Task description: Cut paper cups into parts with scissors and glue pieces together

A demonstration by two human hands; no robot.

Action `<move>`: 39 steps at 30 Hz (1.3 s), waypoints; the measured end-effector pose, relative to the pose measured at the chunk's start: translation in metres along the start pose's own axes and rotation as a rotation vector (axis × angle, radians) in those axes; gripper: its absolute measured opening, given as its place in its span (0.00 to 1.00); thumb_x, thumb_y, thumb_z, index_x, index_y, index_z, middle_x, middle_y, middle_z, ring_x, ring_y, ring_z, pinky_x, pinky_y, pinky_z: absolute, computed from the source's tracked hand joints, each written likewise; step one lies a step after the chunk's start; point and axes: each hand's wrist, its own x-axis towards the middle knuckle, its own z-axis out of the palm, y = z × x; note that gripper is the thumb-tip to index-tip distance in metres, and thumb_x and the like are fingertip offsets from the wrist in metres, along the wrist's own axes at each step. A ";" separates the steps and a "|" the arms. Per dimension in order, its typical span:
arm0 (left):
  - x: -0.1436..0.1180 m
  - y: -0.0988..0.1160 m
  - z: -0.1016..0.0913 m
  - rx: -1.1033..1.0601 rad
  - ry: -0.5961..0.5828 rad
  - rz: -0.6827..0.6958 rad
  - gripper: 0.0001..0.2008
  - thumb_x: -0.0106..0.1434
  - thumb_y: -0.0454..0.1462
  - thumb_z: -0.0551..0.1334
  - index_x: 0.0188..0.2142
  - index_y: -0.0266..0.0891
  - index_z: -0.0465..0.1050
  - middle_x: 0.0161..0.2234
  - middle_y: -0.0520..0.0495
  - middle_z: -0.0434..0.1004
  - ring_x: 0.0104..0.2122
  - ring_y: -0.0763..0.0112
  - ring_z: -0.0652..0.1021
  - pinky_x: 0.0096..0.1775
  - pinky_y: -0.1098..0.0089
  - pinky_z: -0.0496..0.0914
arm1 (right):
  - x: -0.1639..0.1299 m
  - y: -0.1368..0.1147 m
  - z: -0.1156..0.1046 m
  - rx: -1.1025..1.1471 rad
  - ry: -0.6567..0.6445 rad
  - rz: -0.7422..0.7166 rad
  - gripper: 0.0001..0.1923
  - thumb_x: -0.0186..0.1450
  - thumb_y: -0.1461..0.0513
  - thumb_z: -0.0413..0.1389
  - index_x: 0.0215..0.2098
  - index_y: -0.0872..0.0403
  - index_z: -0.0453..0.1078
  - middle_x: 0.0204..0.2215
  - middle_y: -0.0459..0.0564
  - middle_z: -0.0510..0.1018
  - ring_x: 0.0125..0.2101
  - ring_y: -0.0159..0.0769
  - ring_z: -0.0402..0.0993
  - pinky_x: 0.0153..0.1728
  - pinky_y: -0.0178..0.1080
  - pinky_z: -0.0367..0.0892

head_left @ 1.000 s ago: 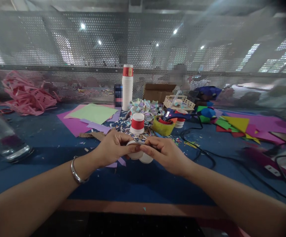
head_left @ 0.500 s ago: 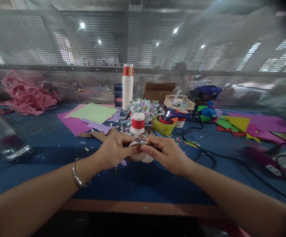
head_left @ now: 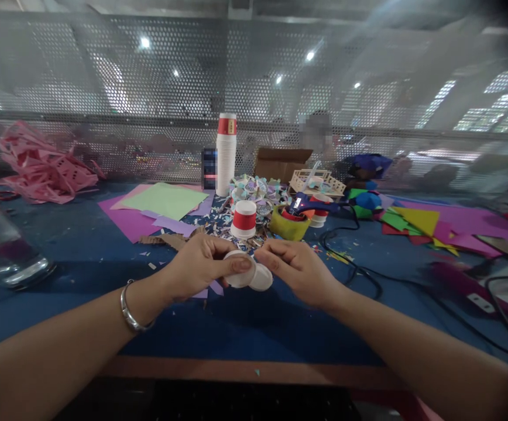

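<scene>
Seen from a head-worn camera over a cluttered craft tabletop (head_left: 78, 245), a heap of pink cut paper (head_left: 43, 169) lies far left by the perforated metal screen, with a clear plastic container (head_left: 3, 251) nearer the edge. Green and purple paper sheets (head_left: 161, 204) are spread further in, and a tall stack of white cups (head_left: 226, 155) stands behind them.

At centre, the left hand (head_left: 196, 266), a metal bangle (head_left: 130, 307) on its wrist, holds a small white paper cup (head_left: 239, 272) just above the tabletop; its fingers (head_left: 240, 264) are clamped on the cup's rim, thumb on top. A second white cup piece (head_left: 261, 279) sits touching the first on its right, though how the two are joined cannot be told. Behind the hands an upturned red-banded cup (head_left: 244, 219) stands among paper scraps.

The right hand (head_left: 295, 269) lies just beside the cups, its fingers (head_left: 271, 251) curled together; whether they pinch anything cannot be told. To do this well, the left hand's hold probably wants to stay firm yet light, since thin cup walls crush easily, with the right hand working close to the rim.

Further right lie a yellow tape roll (head_left: 289, 225), a blue glue gun (head_left: 311, 203) with black cables (head_left: 359, 269), and coloured paper triangles (head_left: 416, 222).
</scene>
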 end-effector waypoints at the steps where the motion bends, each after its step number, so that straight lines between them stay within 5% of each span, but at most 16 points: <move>1: 0.000 0.001 -0.001 -0.009 0.011 0.002 0.13 0.59 0.44 0.71 0.27 0.36 0.81 0.23 0.50 0.77 0.22 0.78 0.73 0.24 0.78 0.73 | 0.001 0.001 -0.002 0.013 0.038 0.004 0.24 0.72 0.48 0.51 0.24 0.53 0.61 0.21 0.41 0.60 0.23 0.29 0.55 0.24 0.36 0.52; 5: -0.001 0.002 -0.001 -0.126 0.072 0.015 0.10 0.59 0.43 0.71 0.30 0.38 0.82 0.26 0.49 0.80 0.25 0.76 0.76 0.24 0.78 0.74 | 0.003 0.009 -0.008 0.132 0.169 0.062 0.23 0.70 0.46 0.54 0.27 0.53 0.63 0.20 0.38 0.55 0.20 0.27 0.49 0.22 0.35 0.47; 12: 0.000 0.003 -0.001 -0.234 0.070 -0.027 0.08 0.59 0.41 0.71 0.30 0.40 0.80 0.27 0.49 0.80 0.26 0.74 0.77 0.24 0.76 0.74 | 0.004 0.009 -0.005 0.090 0.094 0.101 0.21 0.70 0.46 0.55 0.32 0.54 0.68 0.22 0.40 0.60 0.22 0.27 0.53 0.22 0.35 0.50; 18: 0.001 -0.004 -0.004 0.188 0.200 0.231 0.10 0.65 0.42 0.66 0.42 0.41 0.82 0.35 0.47 0.82 0.31 0.71 0.78 0.31 0.71 0.75 | 0.000 0.003 -0.007 -0.002 0.082 0.059 0.17 0.71 0.48 0.55 0.39 0.53 0.70 0.24 0.40 0.62 0.25 0.28 0.57 0.25 0.35 0.53; 22: 0.001 -0.007 -0.002 0.463 0.316 0.386 0.05 0.65 0.37 0.64 0.38 0.40 0.79 0.30 0.51 0.78 0.28 0.75 0.74 0.29 0.73 0.69 | -0.002 0.001 -0.005 0.017 0.091 0.050 0.17 0.71 0.48 0.55 0.39 0.53 0.70 0.24 0.40 0.61 0.25 0.28 0.56 0.25 0.35 0.54; 27: 0.001 -0.007 0.003 0.434 0.320 0.452 0.04 0.64 0.35 0.65 0.32 0.40 0.72 0.34 0.51 0.79 0.30 0.76 0.75 0.30 0.75 0.70 | -0.004 -0.001 -0.002 -0.026 0.116 0.020 0.16 0.71 0.48 0.55 0.39 0.53 0.69 0.24 0.40 0.61 0.23 0.28 0.57 0.24 0.35 0.55; 33: 0.001 -0.006 0.002 0.443 0.319 0.447 0.06 0.62 0.30 0.63 0.36 0.41 0.77 0.30 0.53 0.79 0.32 0.75 0.77 0.35 0.73 0.72 | -0.009 -0.005 -0.001 -0.191 0.099 -0.037 0.18 0.69 0.49 0.58 0.46 0.54 0.67 0.26 0.43 0.73 0.23 0.30 0.66 0.27 0.36 0.61; 39: -0.004 -0.003 0.003 0.451 0.348 0.465 0.05 0.61 0.31 0.64 0.33 0.41 0.78 0.34 0.48 0.84 0.36 0.68 0.81 0.41 0.66 0.73 | -0.011 -0.007 0.001 -0.272 0.110 -0.069 0.16 0.69 0.49 0.56 0.43 0.53 0.66 0.23 0.42 0.72 0.21 0.31 0.67 0.25 0.36 0.60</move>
